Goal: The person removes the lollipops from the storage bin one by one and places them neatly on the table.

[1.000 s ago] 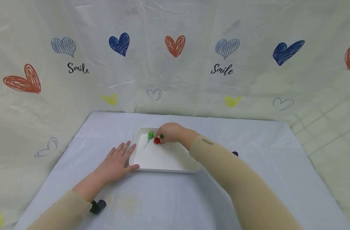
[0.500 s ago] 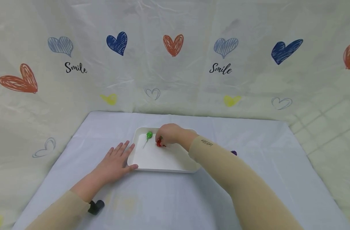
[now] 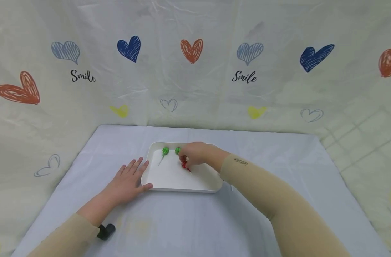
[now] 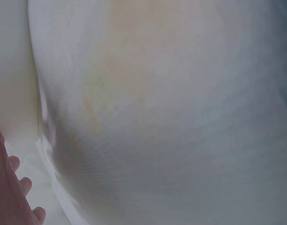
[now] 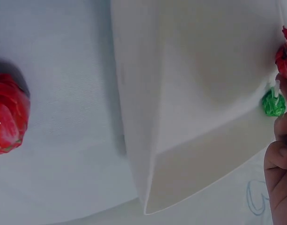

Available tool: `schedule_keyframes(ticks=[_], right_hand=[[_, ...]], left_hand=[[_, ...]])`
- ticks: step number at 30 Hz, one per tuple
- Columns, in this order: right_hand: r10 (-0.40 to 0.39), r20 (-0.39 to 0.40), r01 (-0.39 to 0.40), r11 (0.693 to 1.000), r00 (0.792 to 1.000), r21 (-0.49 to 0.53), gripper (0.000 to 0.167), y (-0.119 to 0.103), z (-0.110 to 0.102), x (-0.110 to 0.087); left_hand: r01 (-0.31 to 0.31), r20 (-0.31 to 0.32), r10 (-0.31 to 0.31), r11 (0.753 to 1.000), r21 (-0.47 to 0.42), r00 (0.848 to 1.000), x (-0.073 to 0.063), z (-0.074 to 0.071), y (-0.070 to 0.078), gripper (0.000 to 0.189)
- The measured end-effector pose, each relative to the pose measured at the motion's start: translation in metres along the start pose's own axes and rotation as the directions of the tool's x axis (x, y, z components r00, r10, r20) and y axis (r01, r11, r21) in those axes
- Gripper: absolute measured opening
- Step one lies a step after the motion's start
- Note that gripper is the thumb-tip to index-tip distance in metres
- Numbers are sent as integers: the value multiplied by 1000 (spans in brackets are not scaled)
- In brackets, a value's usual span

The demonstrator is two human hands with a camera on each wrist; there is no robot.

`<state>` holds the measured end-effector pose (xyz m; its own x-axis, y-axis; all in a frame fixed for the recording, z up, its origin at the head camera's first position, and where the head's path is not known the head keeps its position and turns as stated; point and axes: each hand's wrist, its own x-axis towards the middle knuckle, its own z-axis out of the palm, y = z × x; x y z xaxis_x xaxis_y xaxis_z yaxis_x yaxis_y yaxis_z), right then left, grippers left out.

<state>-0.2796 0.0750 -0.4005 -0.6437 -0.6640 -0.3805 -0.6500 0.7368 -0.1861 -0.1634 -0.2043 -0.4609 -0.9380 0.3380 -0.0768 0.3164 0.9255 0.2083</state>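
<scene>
In the head view, a white tray (image 3: 173, 180) lies on the table. My right hand (image 3: 195, 152) is over it and pinches a red-wrapped lollipop (image 3: 184, 165) between thumb and fingers; the right wrist view shows the red lollipop (image 5: 284, 62) at the fingertips. One green lollipop (image 3: 165, 151) lies inside the tray near its back left, stick pointing toward me. Another green lollipop (image 3: 177, 151) is beside my right fingers, its stick hidden in the head view. My left hand (image 3: 128, 181) rests with fingers spread at the tray's left edge, thumb at the near corner.
Outside the tray, a red lollipop (image 5: 10, 115) sits on the cloth in the right wrist view; my arm hides that spot in the head view. A black device (image 3: 105, 232) is by my left sleeve. A curtain printed with hearts (image 3: 192, 50) hangs behind the table.
My right hand has taken hold of the red lollipop and moved it slightly right and toward me. The second green lollipop shows more. A purple one on the table is now hidden behind my arm.
</scene>
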Motion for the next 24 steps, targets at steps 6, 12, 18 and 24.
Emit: schedule_keyframes(ticks=[6, 12, 18, 24], right_hand=[[0, 26, 0, 1000, 1000, 17, 14, 6, 4, -9], [13, 44, -13, 1000, 999, 3, 20, 12, 6, -18], [29, 45, -29, 999, 999, -13, 22, 16, 7, -26], [60, 41, -61, 998, 997, 21, 25, 18, 11, -32]], left_hand=[[0, 2, 0, 1000, -7, 1000, -1, -2, 1, 95], [-2, -11, 2, 1000, -18, 1000, -1, -1, 1, 96], [-5, -12, 5, 1000, -19, 1000, -1, 0, -1, 95], [-10, -1, 10, 1000, -20, 1000, -2, -1, 0, 95]])
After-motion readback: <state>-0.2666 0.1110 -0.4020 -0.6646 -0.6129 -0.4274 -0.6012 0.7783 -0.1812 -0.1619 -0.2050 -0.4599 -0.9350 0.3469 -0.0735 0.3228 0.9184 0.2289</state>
